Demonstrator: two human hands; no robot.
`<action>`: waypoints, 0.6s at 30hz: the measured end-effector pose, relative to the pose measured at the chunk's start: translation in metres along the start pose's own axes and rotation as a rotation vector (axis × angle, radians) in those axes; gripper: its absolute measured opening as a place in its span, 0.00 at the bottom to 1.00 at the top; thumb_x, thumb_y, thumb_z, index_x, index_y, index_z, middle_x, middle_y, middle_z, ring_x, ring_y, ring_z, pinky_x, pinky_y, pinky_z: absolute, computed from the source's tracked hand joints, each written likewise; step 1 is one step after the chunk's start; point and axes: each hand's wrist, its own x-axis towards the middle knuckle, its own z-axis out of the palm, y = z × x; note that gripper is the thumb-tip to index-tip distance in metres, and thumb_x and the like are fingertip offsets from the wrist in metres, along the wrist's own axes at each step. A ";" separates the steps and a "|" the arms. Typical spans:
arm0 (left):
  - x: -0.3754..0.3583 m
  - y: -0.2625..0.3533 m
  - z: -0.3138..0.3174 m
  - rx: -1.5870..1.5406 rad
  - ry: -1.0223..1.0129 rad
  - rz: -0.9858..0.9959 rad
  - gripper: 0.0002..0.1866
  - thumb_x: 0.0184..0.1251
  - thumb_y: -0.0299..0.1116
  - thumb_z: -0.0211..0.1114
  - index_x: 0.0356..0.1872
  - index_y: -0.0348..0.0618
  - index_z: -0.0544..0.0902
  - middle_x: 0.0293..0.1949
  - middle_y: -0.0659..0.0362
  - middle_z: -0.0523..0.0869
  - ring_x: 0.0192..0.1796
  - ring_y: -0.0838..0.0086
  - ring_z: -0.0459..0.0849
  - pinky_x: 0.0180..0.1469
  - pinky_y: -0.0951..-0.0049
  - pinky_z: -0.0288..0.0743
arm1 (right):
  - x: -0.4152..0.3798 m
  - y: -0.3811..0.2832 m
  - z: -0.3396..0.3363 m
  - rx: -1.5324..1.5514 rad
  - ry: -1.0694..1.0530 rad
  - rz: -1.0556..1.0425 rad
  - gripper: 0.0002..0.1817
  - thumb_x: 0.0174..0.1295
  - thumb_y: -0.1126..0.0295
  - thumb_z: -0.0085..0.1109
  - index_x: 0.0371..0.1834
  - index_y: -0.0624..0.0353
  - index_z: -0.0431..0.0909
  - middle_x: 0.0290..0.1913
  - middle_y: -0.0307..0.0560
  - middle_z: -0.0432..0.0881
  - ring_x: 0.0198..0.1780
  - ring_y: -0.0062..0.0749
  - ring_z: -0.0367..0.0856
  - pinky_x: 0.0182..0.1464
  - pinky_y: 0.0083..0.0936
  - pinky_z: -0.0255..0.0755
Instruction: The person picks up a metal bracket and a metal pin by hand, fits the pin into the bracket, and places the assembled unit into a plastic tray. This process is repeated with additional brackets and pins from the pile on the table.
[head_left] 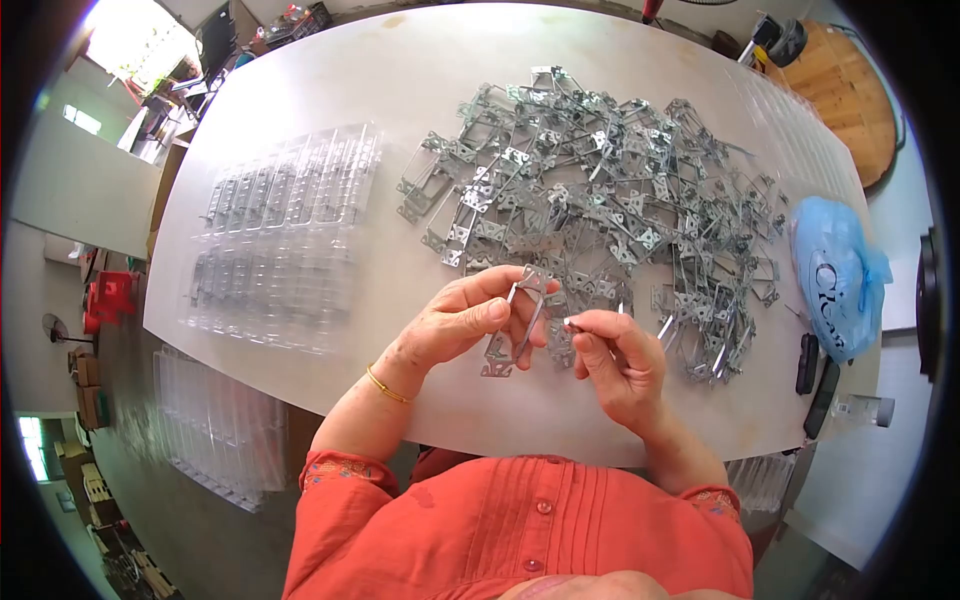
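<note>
My left hand (462, 318) holds a thin stamped metal bracket (497, 369) between thumb and fingers. The bracket has perforated plates at its ends, joined by narrow bars, and hangs over the near side of the table. Just to the right, my right hand (622, 372) is closed in a pinch, with a small shiny tip showing at the fingertips; what it is I cannot make out. The two hands are close together but apart. Beyond them lies a large tangled heap of similar metal brackets (590, 170).
Clear plastic trays (275, 290) holding metal parts lie on the left of the white table (420, 60). At right are a blue plastic bag (838, 275), a dark case (806, 364) and a clear bottle (864, 410). More clear trays (220, 425) are stacked below the left edge.
</note>
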 end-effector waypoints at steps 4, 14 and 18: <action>-0.001 -0.001 0.001 0.037 -0.014 -0.042 0.31 0.78 0.46 0.65 0.72 0.37 0.73 0.43 0.50 0.88 0.40 0.66 0.89 0.44 0.67 0.82 | -0.001 -0.002 0.000 -0.003 0.027 0.106 0.09 0.76 0.78 0.59 0.55 0.64 0.81 0.38 0.42 0.85 0.30 0.19 0.81 0.30 0.19 0.75; -0.002 0.007 0.010 0.124 0.001 -0.181 0.34 0.73 0.45 0.71 0.72 0.34 0.72 0.38 0.51 0.88 0.35 0.69 0.88 0.38 0.69 0.80 | -0.002 0.002 -0.002 -0.058 0.009 0.128 0.09 0.72 0.79 0.63 0.53 0.63 0.82 0.41 0.47 0.89 0.34 0.23 0.88 0.35 0.22 0.79; -0.001 0.005 0.010 0.171 0.020 -0.170 0.37 0.70 0.45 0.73 0.71 0.31 0.72 0.36 0.50 0.88 0.32 0.67 0.88 0.34 0.70 0.79 | -0.002 0.001 -0.002 -0.074 0.008 0.134 0.09 0.71 0.80 0.64 0.52 0.62 0.82 0.41 0.47 0.90 0.35 0.23 0.88 0.35 0.21 0.79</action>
